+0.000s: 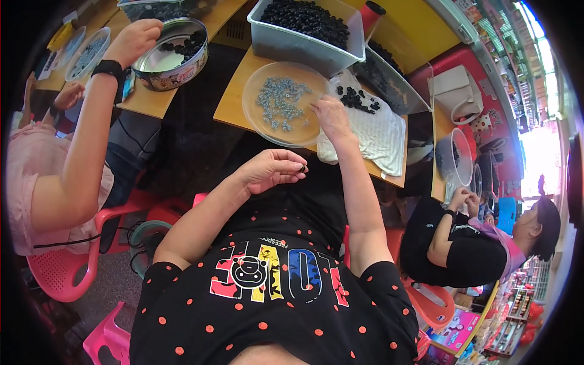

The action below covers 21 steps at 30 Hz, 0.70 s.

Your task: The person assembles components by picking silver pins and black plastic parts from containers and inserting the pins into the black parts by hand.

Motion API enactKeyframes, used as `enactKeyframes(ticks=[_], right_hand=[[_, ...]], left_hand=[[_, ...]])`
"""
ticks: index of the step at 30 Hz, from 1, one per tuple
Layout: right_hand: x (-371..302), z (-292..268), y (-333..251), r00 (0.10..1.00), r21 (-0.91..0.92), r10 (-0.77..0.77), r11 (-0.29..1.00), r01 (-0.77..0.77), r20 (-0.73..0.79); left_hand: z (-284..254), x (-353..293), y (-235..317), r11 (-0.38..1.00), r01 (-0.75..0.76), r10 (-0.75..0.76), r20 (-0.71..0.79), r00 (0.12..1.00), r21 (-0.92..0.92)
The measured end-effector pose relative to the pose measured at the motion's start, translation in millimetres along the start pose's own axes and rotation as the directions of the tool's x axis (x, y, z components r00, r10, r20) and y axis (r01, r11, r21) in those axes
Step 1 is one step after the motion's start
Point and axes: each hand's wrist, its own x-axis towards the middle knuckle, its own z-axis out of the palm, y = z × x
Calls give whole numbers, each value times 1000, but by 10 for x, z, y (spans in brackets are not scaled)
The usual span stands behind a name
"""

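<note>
My left hand (272,171) is in front of my chest, thumb and fingers closed on a small round black part (303,168). My right hand (332,115) reaches over the right rim of a shallow, clear round tray (254,117). Its fingertips are pinched together above the tray, and whatever they hold is too small to make out. Many small bluish clear pieces (280,100) lie loose in the tray. Just right of that hand, a white cloth (383,135) bears a scatter of black parts (359,99) like the one in my left hand.
A clear bin (304,53) full of black parts stands behind the tray, with another bin (389,82) to its right. At left, a co-worker's hand (141,39) is over a round tin (173,79). A second co-worker (468,243) sits at right. Pink chairs (67,267) stand around.
</note>
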Motion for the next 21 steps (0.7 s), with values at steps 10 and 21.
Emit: enactKeyframes(ticks=[10,21], right_hand=[[-59,-32,-25,996,-6,-75,997,75,-48],[-747,-648,-1008,914,882,400,405,-240,65]], left_hand=[[-19,12,50,994,-84,81,-49,996,-71],[57,-4,41,935,-306,289,-118,950,-179]])
